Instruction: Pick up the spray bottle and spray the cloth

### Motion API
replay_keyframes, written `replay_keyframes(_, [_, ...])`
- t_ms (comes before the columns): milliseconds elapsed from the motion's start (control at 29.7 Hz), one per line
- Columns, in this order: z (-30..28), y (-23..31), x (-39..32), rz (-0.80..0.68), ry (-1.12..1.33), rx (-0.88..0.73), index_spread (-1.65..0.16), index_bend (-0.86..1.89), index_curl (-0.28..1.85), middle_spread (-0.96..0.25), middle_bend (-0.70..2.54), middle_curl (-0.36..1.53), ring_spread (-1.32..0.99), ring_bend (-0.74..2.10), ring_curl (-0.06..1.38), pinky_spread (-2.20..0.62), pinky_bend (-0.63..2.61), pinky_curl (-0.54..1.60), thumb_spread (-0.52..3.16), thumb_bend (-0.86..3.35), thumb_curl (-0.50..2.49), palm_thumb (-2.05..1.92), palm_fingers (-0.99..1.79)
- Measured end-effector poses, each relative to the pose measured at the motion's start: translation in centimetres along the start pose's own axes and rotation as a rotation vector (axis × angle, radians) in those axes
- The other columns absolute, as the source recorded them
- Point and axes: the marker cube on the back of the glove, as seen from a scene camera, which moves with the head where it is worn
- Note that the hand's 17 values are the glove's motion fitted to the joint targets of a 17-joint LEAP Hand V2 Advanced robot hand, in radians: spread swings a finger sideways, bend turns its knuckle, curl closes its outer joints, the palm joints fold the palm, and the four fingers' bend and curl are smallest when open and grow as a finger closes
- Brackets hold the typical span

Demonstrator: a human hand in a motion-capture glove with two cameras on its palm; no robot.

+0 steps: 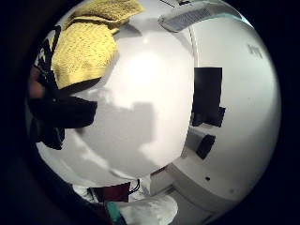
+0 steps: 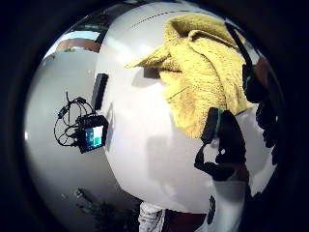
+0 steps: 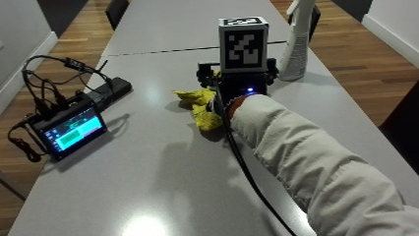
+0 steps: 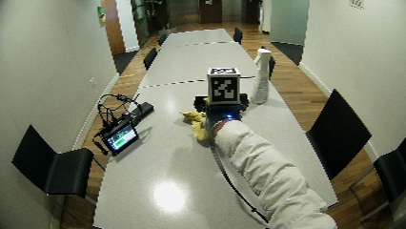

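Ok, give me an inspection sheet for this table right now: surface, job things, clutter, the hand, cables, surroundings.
Surface: long grey table, glare spot near its near end.
Job's things: yellow cloth crumpled on the table, beside the glove; white spray bottle upright beyond the hand, untouched.
Clutter: small screen, lit, near the table's edge; black box behind it.
Grip: right hand over the table by the cloth; its fingers are hidden, holding nothing that shows.
Cables: black loops by the screen.
Surroundings: black chairs along the table, wood floor, white walls.
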Motion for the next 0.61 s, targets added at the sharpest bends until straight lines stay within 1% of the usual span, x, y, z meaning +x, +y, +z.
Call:
replay_keyframes(67, [-0.10,-0.02,0.06,0.001,0.000,0.000,-0.10,0.11,0.03,-0.03,0.38,0.12,-0.07,0.63,0.14,-0.12,0.68,0.14,0.39,0.43,0.15,0.65,1.36])
replay_keyframes(269, [-0.24,-0.08,0.23,0.005,0.011,0.000,-0.14,0.13,0.14,-0.05,0.45,0.22,-0.09,0.74,0.29,-0.18,0.80,0.29,0.65,0.44,0.23,0.72,1.25])
replay_keyframes(606, [-0.13,0.40,-0.15,-0.025,0.008,0.005,-0.17,0.14,0.21,-0.06,0.48,0.32,-0.11,0.76,0.38,-0.21,0.83,0.38,0.86,0.38,0.31,0.75,1.19])
